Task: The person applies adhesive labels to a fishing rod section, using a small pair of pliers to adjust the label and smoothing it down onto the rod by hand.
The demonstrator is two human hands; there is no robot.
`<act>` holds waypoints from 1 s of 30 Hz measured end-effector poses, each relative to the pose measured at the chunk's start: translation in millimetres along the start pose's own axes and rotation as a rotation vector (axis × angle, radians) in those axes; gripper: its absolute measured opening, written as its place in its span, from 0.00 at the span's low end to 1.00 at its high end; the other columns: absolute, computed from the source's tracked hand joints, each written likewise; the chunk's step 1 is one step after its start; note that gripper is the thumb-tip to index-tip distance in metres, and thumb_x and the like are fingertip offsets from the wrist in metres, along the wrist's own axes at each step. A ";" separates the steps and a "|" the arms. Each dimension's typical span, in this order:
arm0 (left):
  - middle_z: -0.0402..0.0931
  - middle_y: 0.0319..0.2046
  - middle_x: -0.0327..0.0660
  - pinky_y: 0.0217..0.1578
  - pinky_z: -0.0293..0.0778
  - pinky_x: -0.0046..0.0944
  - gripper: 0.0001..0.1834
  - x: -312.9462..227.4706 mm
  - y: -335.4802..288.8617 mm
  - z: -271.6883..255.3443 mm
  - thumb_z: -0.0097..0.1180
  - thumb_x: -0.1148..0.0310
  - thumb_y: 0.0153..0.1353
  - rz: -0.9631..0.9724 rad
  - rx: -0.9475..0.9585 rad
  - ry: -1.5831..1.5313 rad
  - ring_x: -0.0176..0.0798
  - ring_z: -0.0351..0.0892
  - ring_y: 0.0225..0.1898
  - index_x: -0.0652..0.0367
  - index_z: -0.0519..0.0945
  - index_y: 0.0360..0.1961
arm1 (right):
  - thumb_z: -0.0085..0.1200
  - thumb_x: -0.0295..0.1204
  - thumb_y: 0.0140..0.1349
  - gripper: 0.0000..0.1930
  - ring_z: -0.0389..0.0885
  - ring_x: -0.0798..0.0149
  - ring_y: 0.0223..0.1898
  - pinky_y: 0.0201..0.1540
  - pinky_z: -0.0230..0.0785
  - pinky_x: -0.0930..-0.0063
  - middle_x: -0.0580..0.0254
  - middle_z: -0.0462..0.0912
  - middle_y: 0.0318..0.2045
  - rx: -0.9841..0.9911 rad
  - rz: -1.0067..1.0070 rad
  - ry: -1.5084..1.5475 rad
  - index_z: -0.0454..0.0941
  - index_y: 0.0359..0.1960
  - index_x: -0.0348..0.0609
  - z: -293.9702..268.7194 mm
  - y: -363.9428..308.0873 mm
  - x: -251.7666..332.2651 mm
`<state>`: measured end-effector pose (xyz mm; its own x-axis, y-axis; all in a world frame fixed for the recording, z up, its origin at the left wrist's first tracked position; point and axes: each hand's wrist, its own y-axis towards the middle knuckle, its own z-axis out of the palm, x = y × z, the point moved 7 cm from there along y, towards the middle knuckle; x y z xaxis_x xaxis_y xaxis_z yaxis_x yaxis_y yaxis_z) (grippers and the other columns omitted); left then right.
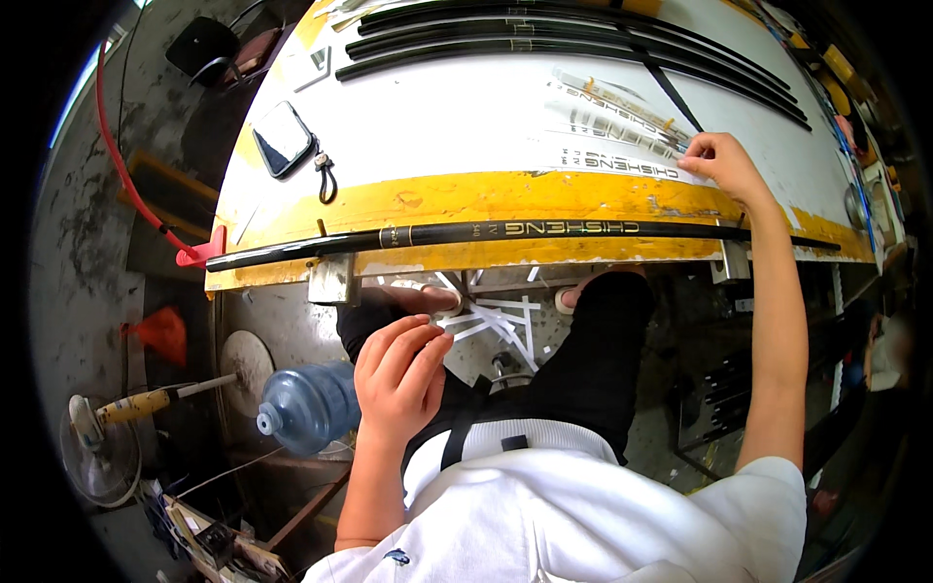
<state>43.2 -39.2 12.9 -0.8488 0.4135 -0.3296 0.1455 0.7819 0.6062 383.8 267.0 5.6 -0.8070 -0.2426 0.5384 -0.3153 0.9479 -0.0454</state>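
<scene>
A long black rod (447, 235) with gold lettering and rings lies along the table's near edge, across two metal brackets, the left bracket (332, 280) and the right bracket (731, 262). Beyond it, my right hand (724, 167) pinches the right end of a clear-and-white decal strip (622, 163). More printed decal strips (607, 107) overlap just behind that one. My left hand (400, 377) is raised in front of my body, short of the table edge. Its fingers are loosely bent and slightly apart, with nothing visible in them.
Several black rods (564, 47) lie at the table's far side, with a black strap (671, 87) across them. A phone (283, 139) with a cord rests on the left. Below stand a blue water bottle (309, 408) and a fan (97, 447). White paper strips (501, 321) litter the floor.
</scene>
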 end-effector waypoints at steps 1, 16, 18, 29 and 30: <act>0.80 0.33 0.42 0.39 0.74 0.40 0.13 -0.8 0.6 -1.1 0.55 0.82 0.44 -0.001 0.004 -0.007 0.48 0.80 0.39 0.61 0.81 0.33 | 0.62 0.31 0.55 0.08 0.71 0.72 0.24 0.29 0.64 0.77 0.66 0.79 0.20 -0.038 0.004 0.011 0.81 0.27 0.38 -5.6 -3.9 3.8; 0.43 0.72 0.48 0.68 0.51 0.46 0.45 -73.2 36.8 61.4 0.54 0.60 0.66 -0.508 0.281 -2.068 0.43 0.50 0.71 0.59 0.39 0.72 | 0.60 0.16 0.51 0.14 0.82 0.61 0.32 0.34 0.73 0.73 0.55 0.83 0.32 0.043 -0.654 0.435 0.82 0.41 0.37 56.4 -175.0 230.4; 0.43 0.71 0.48 0.68 0.51 0.45 0.36 -78.7 40.3 59.7 0.41 0.58 0.72 -0.563 0.242 -2.188 0.43 0.51 0.70 0.59 0.40 0.72 | 0.62 0.16 0.49 0.16 0.80 0.60 0.31 0.33 0.72 0.73 0.57 0.82 0.32 -0.127 -0.638 0.394 0.82 0.42 0.38 56.7 -182.5 235.6; 0.44 0.71 0.52 0.69 0.48 0.44 0.32 -83.9 29.2 38.7 0.30 0.59 0.75 -0.626 -0.058 -2.101 0.45 0.48 0.71 0.59 0.37 0.72 | 0.63 0.16 0.44 0.26 0.70 0.66 0.30 0.28 0.65 0.77 0.65 0.71 0.33 -0.443 -0.728 0.058 0.81 0.50 0.43 74.2 -208.9 235.0; 0.44 0.71 0.52 0.69 0.48 0.44 0.32 -84.0 28.3 38.2 0.30 0.59 0.75 -0.632 -0.082 -2.111 0.45 0.48 0.71 0.59 0.36 0.72 | 0.63 0.17 0.44 0.26 0.70 0.66 0.30 0.28 0.65 0.77 0.65 0.71 0.33 -0.460 -0.751 0.015 0.82 0.49 0.42 75.7 -210.5 236.2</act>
<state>138.1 -34.0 30.0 0.8763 -0.0127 -0.4816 0.0889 0.9867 0.1357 221.8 -5.5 78.6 -0.4594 -0.8357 0.3009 -0.5253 0.5288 0.6667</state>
